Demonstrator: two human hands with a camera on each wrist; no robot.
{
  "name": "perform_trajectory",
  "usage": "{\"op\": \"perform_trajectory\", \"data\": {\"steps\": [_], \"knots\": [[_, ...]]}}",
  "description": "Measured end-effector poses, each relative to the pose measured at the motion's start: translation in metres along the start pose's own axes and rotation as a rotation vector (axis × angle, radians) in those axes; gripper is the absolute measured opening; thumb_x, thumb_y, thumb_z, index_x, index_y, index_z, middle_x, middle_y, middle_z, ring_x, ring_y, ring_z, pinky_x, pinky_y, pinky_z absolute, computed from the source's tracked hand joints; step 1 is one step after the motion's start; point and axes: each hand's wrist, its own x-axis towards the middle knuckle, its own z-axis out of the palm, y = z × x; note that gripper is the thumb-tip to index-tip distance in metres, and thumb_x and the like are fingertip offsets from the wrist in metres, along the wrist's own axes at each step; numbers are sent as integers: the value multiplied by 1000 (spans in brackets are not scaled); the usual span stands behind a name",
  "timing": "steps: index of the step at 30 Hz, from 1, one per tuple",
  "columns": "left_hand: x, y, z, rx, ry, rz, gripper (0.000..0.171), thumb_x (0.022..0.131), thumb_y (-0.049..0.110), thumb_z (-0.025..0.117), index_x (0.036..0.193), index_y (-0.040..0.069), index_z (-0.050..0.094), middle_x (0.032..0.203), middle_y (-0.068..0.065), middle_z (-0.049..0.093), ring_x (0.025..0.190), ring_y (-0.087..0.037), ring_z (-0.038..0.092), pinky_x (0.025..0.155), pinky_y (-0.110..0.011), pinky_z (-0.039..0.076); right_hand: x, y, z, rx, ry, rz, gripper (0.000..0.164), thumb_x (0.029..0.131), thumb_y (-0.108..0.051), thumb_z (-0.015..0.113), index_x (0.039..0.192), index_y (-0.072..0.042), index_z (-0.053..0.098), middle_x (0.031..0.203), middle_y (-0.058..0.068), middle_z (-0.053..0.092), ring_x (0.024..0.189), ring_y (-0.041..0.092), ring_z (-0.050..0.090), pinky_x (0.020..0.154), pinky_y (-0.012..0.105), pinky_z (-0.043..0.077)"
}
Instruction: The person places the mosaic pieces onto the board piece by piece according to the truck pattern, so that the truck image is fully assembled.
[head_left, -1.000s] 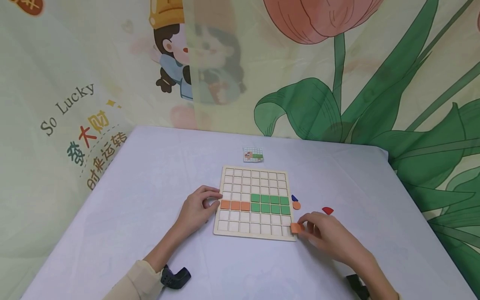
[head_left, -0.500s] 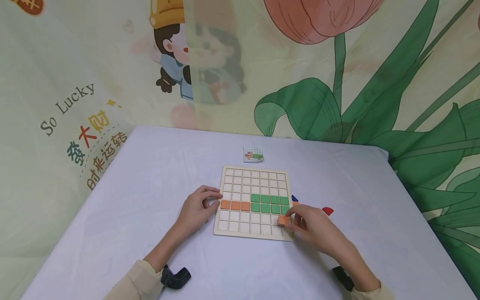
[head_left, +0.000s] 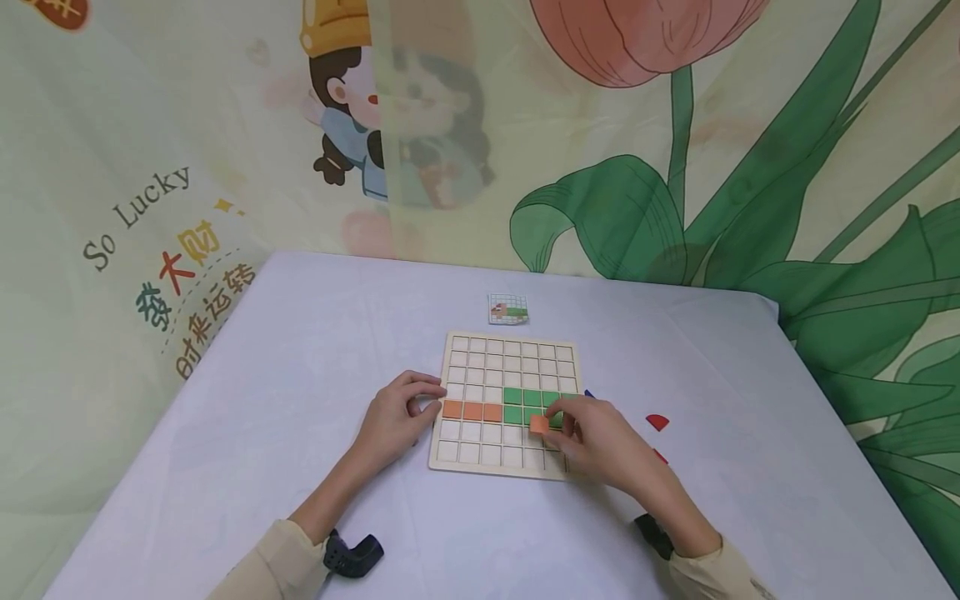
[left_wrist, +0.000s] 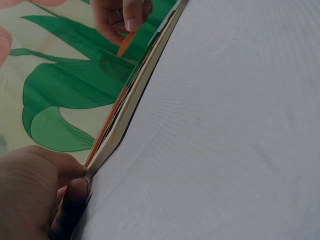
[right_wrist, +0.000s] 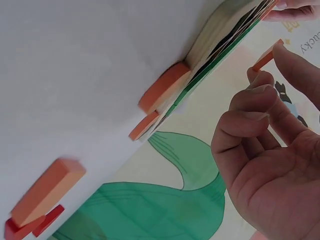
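My right hand [head_left: 603, 442] pinches an orange square tile [head_left: 539, 425] between thumb and fingertip, over the right half of a wooden grid board [head_left: 480, 454]. In the right wrist view the pinched tile [right_wrist: 267, 56] is seen edge-on, with the other fingers curled below it. Fingertips and thumb of my left hand [head_left: 393, 417] touch the board's left edge; in the left wrist view they rest at its corner. Orange tiles [head_left: 472, 412] fill a short run at the left of one row. A block of green tiles [head_left: 522, 404] lies to their right, partly covered by my right hand.
A small picture card [head_left: 507, 309] lies behind the board on the white table [head_left: 360, 300]. Red pieces [head_left: 657, 422] and a blue piece [head_left: 589, 393] lie right of the board. Loose orange blocks [right_wrist: 165, 87] show beside it in the right wrist view. A patterned curtain [head_left: 450, 233] hangs behind.
My right hand has moved left with the orange tile, from beyond the board's right edge to over the grid near the green tiles. The left hand has stayed at the board's edge.
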Motion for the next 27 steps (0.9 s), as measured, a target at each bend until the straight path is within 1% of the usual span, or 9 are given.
{"op": "perform_trajectory", "data": {"steps": [8,15,21,23,27], "knots": [[0,1,-1,5,-4,-13,20,93,8,78,112,11,82,127,-1,72,68,-8,52,59,-19,42,11,-12,4,-6,-6,20,19,92,-21,84,107,-15,76,68,-7,55,65,9,50,59,21,42],[0,1,-1,0,-5,-7,20,93,8,78,112,10,82,127,-2,72,68,-8,52,59,-19,42,20,-19,6,-23,6,27,24,92,-21,84,112,-13,76,68,-7,57,65,10,51,59,22,43],[0,-1,-1,2,-3,5,20,93,8,78,112,11,82,127,-1,73,67,-7,51,58,-19,41,31,-25,10,-45,14,30,21,92,-20,83,112,-14,76,69,-6,57,68,12,51,60,24,42],[0,-1,0,3,4,11,20,92,8,78,112,10,82,127,-2,73,67,-6,51,58,-19,41,35,-27,11,-48,12,32,20,93,-20,82,111,-15,76,69,-5,57,67,13,51,59,24,42],[0,-2,1,3,16,21,20,91,7,79,111,10,82,126,-3,73,66,-5,50,58,-20,41,43,-31,14,-68,1,44,22,94,-23,82,113,-15,76,67,-5,57,65,13,51,58,25,42]]}}
